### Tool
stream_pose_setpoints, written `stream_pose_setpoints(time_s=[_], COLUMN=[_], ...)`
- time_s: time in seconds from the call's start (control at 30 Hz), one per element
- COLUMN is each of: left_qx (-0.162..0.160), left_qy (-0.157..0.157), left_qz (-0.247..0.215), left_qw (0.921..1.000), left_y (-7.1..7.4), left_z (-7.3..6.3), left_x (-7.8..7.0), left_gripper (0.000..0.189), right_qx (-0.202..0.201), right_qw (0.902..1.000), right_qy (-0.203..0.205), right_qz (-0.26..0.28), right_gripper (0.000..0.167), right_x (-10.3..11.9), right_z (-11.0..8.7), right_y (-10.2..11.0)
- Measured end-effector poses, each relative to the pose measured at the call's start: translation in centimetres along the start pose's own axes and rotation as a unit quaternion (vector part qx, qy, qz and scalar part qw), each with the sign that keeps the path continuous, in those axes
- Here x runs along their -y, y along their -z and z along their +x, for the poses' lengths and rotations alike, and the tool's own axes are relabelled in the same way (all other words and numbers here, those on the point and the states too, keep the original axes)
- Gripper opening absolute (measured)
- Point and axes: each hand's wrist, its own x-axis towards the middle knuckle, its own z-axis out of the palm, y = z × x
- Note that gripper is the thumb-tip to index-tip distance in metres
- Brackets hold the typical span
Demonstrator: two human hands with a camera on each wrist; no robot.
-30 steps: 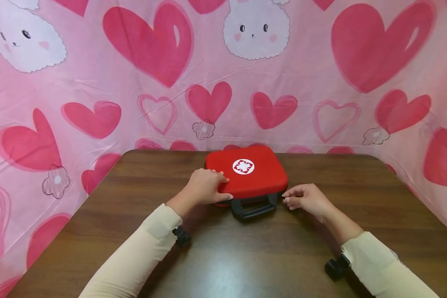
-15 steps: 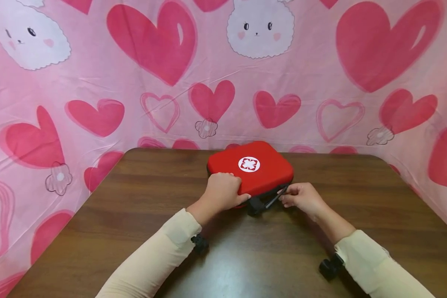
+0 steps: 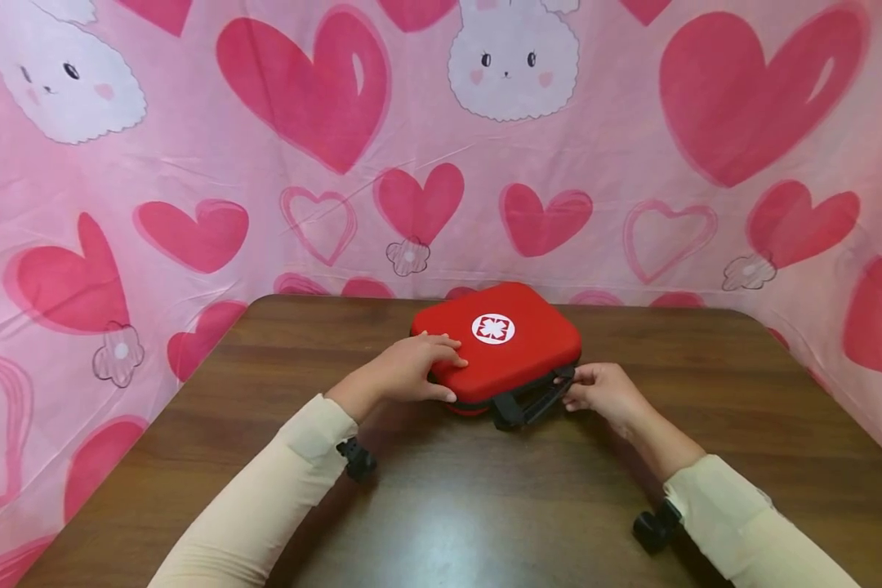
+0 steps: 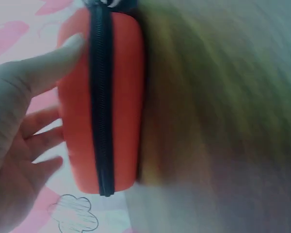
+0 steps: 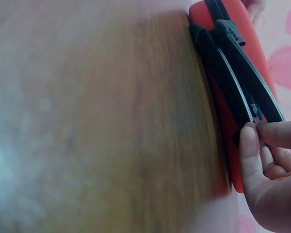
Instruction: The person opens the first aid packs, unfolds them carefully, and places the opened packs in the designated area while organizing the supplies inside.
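A red zippered first-aid case (image 3: pixel 529 335) with a white round emblem lies on the wooden table (image 3: pixel 441 490). My left hand (image 3: pixel 406 367) rests at its left end, fingers fairly straight on the lid and thumb near the front corner. In the left wrist view, a black zipper (image 4: pixel 103 107) runs along the case's side, its teeth together. At the front right corner my right hand (image 3: pixel 604 396) pinches a small zipper pull between thumb and forefinger, beside the black carry handle (image 3: pixel 532 406). The fingertips mostly hide the pull in the right wrist view, where the handle's bands (image 5: pixel 228 73) show.
A pink cloth (image 3: pixel 544 155) with hearts and rabbit faces hangs behind the table and along its sides. The case sits close to the table's far edge. Each wrist carries a small black camera (image 3: pixel 656 527).
The case has turned slightly and shifted right. My left hand moved right along it, then back left with loosened fingers. My right hand stays at the front right corner, now against the handle.
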Motion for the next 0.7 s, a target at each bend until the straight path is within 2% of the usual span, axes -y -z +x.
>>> stream_pose_setpoints(time_s=[0.07,0.17,0.27,0.43,0.53,0.7], left_qx=[-0.006,-0.019,-0.033,-0.051,-0.049,-0.046], left_qy=[-0.007,-0.005,-0.009,-0.024,-0.013,0.022], left_qz=[0.017,0.076,0.136,0.194,0.216,0.245], left_qw=[0.9998,0.9969,0.9901,0.9794,0.9751,0.9682], left_y=[-0.2,-0.5,-1.0,-1.8,-2.0,-2.4], left_z=[0.0,0.3,0.5,0.8,1.1,1.7], left_x=[0.2,-0.4,-1.3,-2.5,-3.3,-5.1], left_gripper=[0.054,0.053,0.048,0.046,0.048,0.05], right_qx=[-0.001,-0.008,-0.018,-0.017,0.0,0.017], right_qw=[1.0,0.9999,0.9996,0.9996,0.9996,0.9994], right_qy=[0.001,0.003,0.008,0.015,0.022,0.021], right_qz=[-0.003,-0.012,-0.019,-0.017,-0.018,-0.02], right_gripper=[0.02,0.02,0.02,0.015,0.013,0.013], right_x=[0.1,0.3,0.4,0.2,0.3,0.4], right_z=[-0.1,-0.1,-0.2,-0.4,-0.5,-0.8], right_y=[0.0,-0.1,-0.1,-0.4,-1.0,-2.0])
